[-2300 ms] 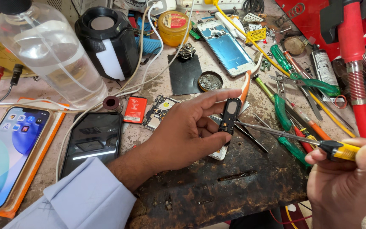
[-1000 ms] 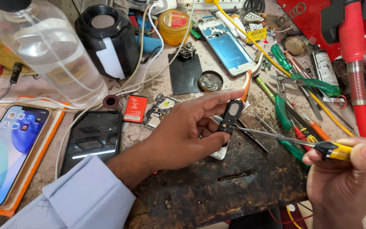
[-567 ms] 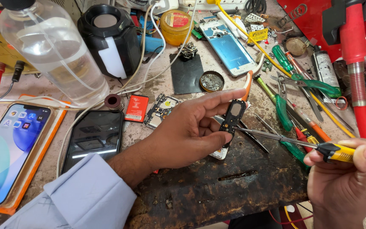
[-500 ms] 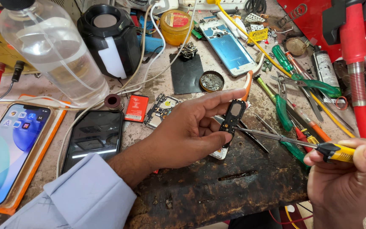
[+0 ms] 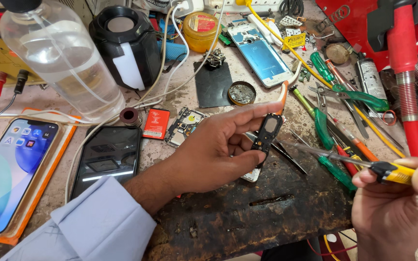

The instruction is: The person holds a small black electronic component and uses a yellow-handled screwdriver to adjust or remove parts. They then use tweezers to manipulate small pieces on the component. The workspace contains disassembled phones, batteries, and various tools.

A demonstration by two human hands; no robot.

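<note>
We counted two phones (image 5: 10, 169) lying face up at the bench's (image 5: 218, 227) left edge, one lit, one dark. Our left hand (image 5: 209, 154) pinched a small black oblong part (image 5: 267, 135) upright above the bench, its grip pressed on the part's edges. Our right hand (image 5: 397, 203), cut off by the frame, clasped a yellow-handled screwdriver (image 5: 364, 164), tip near the part; its lower end stayed hidden behind the fingers.
</note>
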